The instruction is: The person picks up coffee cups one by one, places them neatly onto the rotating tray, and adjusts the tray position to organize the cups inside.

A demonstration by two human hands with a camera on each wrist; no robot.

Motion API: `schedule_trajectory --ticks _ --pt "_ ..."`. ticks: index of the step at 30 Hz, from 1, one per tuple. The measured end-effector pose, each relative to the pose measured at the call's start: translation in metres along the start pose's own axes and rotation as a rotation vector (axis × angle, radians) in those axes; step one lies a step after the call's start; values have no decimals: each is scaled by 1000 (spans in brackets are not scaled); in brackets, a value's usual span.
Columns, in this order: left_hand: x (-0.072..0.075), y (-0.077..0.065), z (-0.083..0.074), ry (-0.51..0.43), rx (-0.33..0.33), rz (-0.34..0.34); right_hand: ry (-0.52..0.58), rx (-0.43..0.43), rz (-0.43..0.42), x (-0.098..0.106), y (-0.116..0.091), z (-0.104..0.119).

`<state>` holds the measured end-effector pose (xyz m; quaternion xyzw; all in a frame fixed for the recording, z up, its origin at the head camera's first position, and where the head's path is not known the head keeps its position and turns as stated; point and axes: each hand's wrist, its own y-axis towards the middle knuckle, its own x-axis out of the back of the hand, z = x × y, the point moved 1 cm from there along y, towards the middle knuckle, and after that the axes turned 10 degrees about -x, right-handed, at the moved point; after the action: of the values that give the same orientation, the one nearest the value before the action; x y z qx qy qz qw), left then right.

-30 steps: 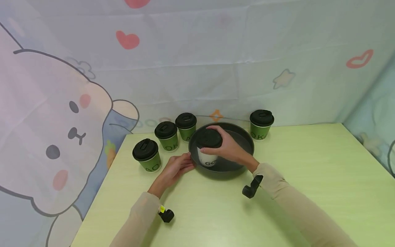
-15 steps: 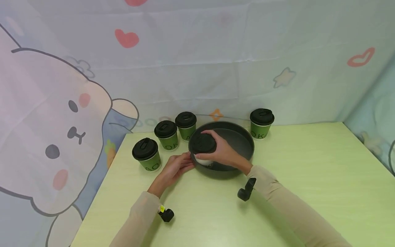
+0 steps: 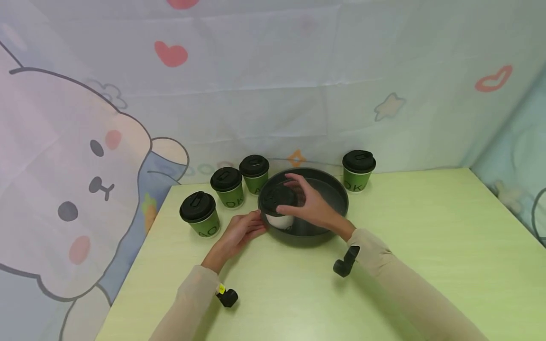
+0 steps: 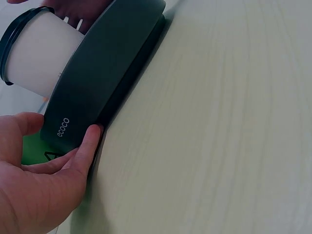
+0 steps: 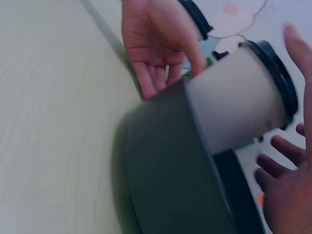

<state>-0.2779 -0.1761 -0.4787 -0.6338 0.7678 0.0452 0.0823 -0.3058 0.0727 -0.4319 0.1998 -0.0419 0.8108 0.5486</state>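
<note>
The white cup (image 3: 280,221), topped with a black lid (image 3: 275,201), stood upright inside the dark pan (image 3: 307,240), close to its left wall. The right hand (image 3: 314,208) curved beside it with fingers and thumb spread; the right wrist view showed a gap between them and the cup, so they pinched nothing. The left hand (image 3: 239,232) touched the outside of the pan, its fingers fairly straight and its thumb up by the rim. The likeliest trouble, to my mind, was the right thumb or a fingertip catching the overhanging lid, which could tip the cup or work the lid loose; a shove from the left hand could also slide the pan and jolt the cup. Three green cups (image 3: 232,196) stood left of the pan and a fourth green cup (image 3: 357,182) near its right side, all on the pale desk (image 3: 426,227), with a printed cloth (image 3: 256,113) behind
</note>
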Motion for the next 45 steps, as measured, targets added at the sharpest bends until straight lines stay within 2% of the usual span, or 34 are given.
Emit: schedule_trajectory --ticks 2,4,6,8,10,12,14,16,18,21,23,29,34,36,41,45 --pt "-1 0 0 2 0 -5 -5 48 -94 10 -6 -3" --pt "-1 0 1 4 1 -3 -47 97 -228 23 -15 -9" --pt "-2 0 1 0 2 -2 -89 102 -370 36 -26 -15" --pt "-1 -1 2 1 1 1 -140 43 -492 49 -37 -23" --pt "0 -1 2 3 0 -2 -185 -79 -550 61 -47 -33" --pt "0 -1 2 3 -3 -4 -205 -240 -527 71 -56 -42" --pt "1 0 2 7 -8 -3 -177 -382 -441 78 -60 -50" --pt "1 0 1 7 -10 -4 -48 -472 -324 82 -62 -56" --pt "0 0 1 5 -6 -9 121 -514 -229 84 -61 -61" --pt "-1 0 0 -2 -1 -21 337 -533 -140 85 -59 -65" --pt "-2 0 0 -9 1 -30 396 -534 -109 86 -59 -67" --pt "-2 -3 1 -7 0 -50 474 -545 -5 90 -64 -69" --pt "-1 -3 2 -9 4 -53 443 -574 106 97 -66 -70" --pt "0 -3 3 -11 7 -59 436 -585 108 100 -64 -72" --pt "-2 -3 2 -20 12 -71 487 -596 46 100 -58 -74" --pt "-3 -2 2 -21 13 -68 509 -594 45 100 -61 -76"
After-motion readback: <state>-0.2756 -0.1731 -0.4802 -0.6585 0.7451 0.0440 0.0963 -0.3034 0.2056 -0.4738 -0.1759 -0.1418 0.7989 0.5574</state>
